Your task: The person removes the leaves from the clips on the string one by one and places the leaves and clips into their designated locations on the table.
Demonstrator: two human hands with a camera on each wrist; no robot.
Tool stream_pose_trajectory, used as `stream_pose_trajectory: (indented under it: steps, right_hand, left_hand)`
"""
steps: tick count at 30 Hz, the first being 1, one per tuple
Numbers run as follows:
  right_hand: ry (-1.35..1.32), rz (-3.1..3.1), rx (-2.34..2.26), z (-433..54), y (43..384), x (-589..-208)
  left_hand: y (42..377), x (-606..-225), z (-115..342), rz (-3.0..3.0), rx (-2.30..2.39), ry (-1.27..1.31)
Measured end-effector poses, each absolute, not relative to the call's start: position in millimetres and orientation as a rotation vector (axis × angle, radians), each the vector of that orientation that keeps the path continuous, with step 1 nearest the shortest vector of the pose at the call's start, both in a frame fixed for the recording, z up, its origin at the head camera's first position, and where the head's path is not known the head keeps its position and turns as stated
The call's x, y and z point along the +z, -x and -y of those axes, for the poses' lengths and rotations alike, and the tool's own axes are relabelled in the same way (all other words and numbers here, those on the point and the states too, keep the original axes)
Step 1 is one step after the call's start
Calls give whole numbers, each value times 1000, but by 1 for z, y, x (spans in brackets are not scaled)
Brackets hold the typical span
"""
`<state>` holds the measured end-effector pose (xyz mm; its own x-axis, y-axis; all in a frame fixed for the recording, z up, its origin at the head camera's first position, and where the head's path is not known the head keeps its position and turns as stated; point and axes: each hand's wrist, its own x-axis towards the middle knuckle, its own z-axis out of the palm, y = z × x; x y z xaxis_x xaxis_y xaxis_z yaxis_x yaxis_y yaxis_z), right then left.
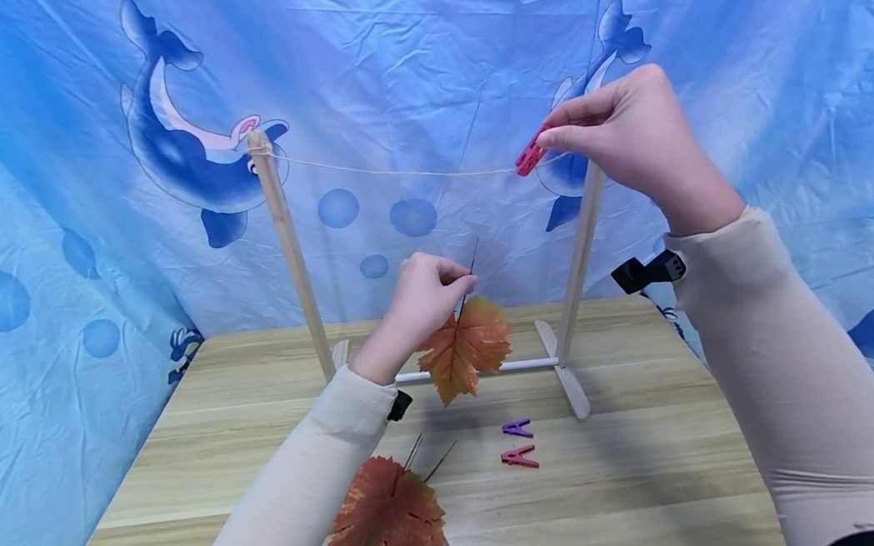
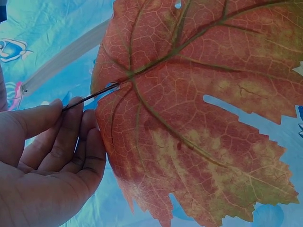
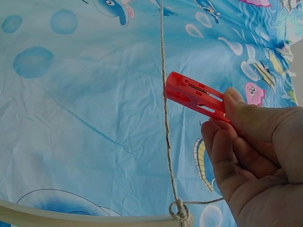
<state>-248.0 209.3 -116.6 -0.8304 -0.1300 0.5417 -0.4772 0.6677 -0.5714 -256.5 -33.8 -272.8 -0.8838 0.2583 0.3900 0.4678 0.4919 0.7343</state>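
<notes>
Between thumb and fingertips, my left hand (image 1: 432,294) pinches the thin dark stem of an orange-red maple leaf (image 1: 466,348). The leaf hangs below the string, in front of the stand's white crossbar. In the left wrist view the leaf (image 2: 199,113) spreads wide to the right of the fingers. My right hand (image 1: 634,131) pinches a red clothespin (image 1: 531,152) at the string (image 1: 416,172), near the right post. The right wrist view shows the front end of the clothespin (image 3: 196,96) touching the string (image 3: 165,123); whether it bites it, I cannot tell.
Wooden posts, left (image 1: 289,257) and right (image 1: 582,256), carry the string on the wood-grain table (image 1: 644,461). A purple clothespin (image 1: 517,428) and another red clothespin (image 1: 520,457) lie on it. More maple leaves (image 1: 384,518) lie by the left forearm. Behind hangs a blue dolphin curtain (image 1: 410,74).
</notes>
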Motion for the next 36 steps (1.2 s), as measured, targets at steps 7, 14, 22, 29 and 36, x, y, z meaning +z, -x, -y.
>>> stream_pose_trajectory:
  steps: [7,14,22,29,36]
  right_hand:
    - [-461,2403,1035,-210,247,-114]
    - [-462,2451,1034,-209,244,-118]
    - [-520,2485,1025,-210,239,-132]
    - [-514,2518,1006,-207,233,-146]
    - [-555,2531,1074,-204,228,-160]
  left_hand:
    - [258,-277,35,2524,-1342,614]
    - [256,-280,40,2562,-1332,596]
    - [247,-281,49,2580,-1311,607]
    - [240,-284,58,2608,-1307,596]
    - [232,-284,64,2628,-1286,585]
